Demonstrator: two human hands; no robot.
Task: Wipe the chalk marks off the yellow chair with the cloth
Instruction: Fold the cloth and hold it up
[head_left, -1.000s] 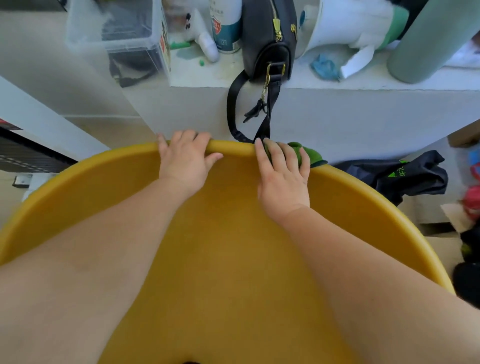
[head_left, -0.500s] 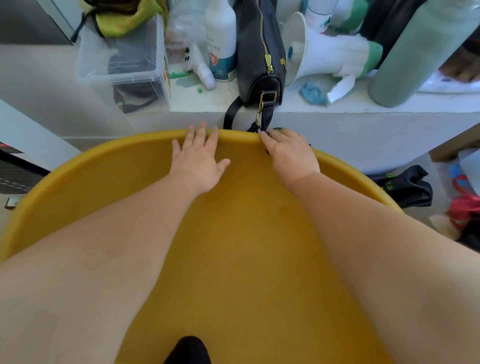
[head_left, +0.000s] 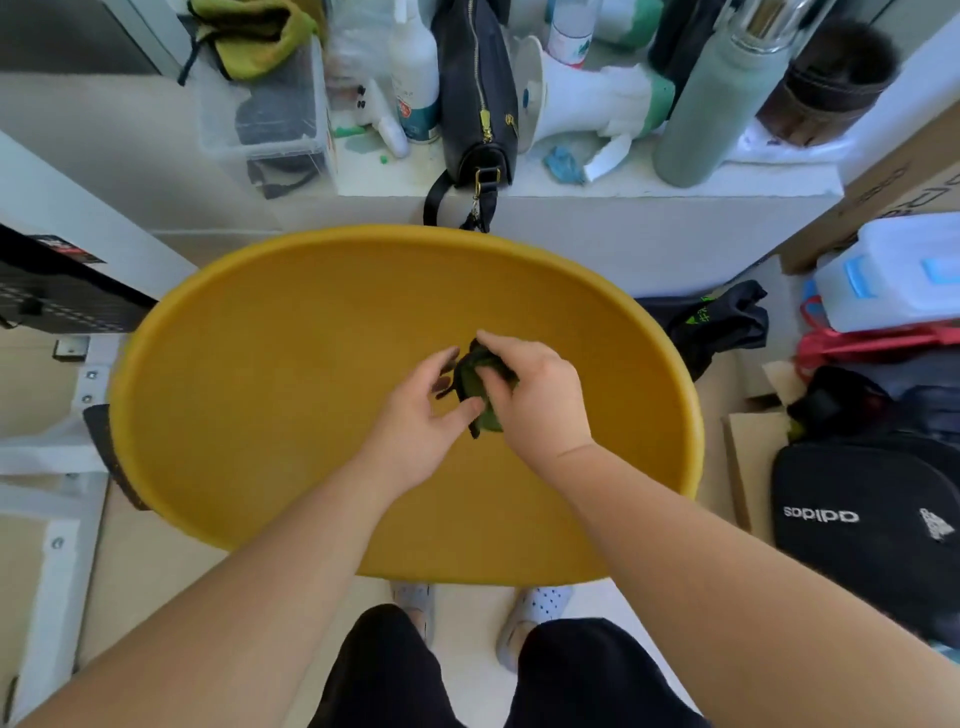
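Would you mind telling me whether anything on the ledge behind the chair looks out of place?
The megaphone lies on its side, and the bag strap hangs over the ledge edge toward the chair rim.

Under both hands, the yellow chair (head_left: 291, 395) looks like smooth, matt plastic; the green cloth (head_left: 480, 387) between them is soft, crumpled fabric.

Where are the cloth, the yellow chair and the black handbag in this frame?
cloth (head_left: 471, 378): head view, on the exposed middle of the bunched green fabric.
yellow chair (head_left: 291, 374): head view, on the bare seat surface, left half.
black handbag (head_left: 475, 93): head view, on its zipped side panel.
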